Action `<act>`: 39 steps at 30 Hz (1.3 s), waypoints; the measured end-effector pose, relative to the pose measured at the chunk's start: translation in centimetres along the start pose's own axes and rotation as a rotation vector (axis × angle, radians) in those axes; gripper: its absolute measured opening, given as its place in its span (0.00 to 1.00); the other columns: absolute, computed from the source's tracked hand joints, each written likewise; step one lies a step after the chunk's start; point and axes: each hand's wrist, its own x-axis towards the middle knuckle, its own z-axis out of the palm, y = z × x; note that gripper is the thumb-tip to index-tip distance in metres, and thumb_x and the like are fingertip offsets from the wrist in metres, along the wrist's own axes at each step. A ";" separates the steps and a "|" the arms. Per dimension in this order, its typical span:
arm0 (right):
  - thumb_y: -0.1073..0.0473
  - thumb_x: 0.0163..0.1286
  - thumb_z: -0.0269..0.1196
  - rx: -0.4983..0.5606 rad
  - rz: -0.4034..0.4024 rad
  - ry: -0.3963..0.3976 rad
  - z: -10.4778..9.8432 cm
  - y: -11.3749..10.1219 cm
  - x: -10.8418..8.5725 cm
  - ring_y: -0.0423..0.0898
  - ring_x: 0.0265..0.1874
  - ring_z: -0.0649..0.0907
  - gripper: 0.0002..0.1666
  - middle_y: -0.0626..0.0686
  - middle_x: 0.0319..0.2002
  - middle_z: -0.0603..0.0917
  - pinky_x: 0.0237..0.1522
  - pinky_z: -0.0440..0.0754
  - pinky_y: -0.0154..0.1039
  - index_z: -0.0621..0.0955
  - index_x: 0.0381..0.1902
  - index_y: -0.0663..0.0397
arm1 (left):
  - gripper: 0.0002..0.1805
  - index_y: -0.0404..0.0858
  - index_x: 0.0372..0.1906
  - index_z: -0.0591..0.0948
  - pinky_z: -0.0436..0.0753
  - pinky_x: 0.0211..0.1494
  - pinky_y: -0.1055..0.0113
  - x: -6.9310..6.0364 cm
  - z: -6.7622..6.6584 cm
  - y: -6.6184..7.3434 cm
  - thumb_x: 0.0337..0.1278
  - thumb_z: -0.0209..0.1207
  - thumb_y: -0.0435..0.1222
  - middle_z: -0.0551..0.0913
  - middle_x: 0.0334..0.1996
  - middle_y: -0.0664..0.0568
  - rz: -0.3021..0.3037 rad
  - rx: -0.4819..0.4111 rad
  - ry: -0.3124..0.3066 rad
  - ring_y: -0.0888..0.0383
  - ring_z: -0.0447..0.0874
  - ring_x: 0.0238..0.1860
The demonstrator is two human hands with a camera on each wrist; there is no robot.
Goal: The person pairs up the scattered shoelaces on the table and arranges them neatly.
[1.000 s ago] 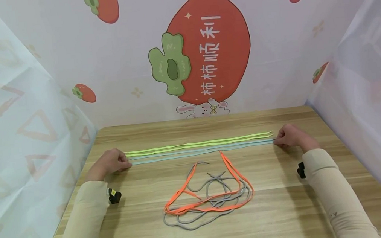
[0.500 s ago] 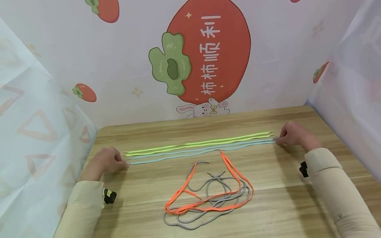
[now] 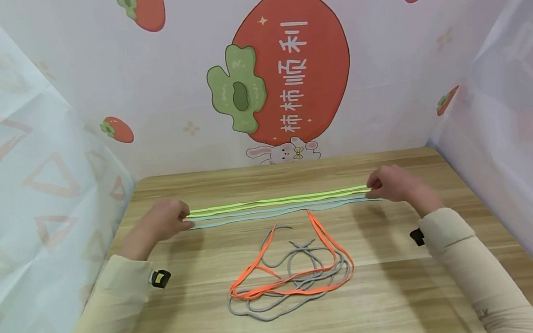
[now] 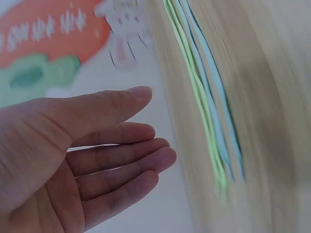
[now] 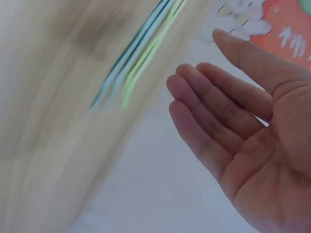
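Yellow-green shoelaces (image 3: 269,201) and light blue shoelaces (image 3: 247,219) lie stretched side by side across the table, the yellow-green ones farther back. At their left ends hovers my left hand (image 3: 168,220), its fingers relaxed; the left wrist view shows nothing in its palm. My right hand (image 3: 391,183) is above their right ends, fingers loosely bent and apart from the laces in the right wrist view. Nearer to me, orange shoelaces (image 3: 301,292) lie in a loose loop over a tangle of grey round laces (image 3: 265,319).
The wooden table (image 3: 204,320) carries all the laces. Behind it rises a white backdrop (image 3: 169,90) printed with persimmons, and white sheets hang at both sides.
Both hands have left the ends of the light blue laces and moved inward over the laces. The orange and grey laces have not moved.
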 end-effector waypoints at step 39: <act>0.62 0.67 0.75 -0.033 -0.603 -0.266 10.4 -14.8 -1.5 0.30 0.24 0.70 0.10 0.40 0.24 0.77 0.28 0.70 0.25 0.84 0.29 0.48 | 0.18 0.45 0.21 0.77 0.57 0.25 0.75 2.0 11.0 18.0 0.61 0.73 0.40 0.63 0.17 0.64 0.427 -0.102 -0.167 0.68 0.57 0.20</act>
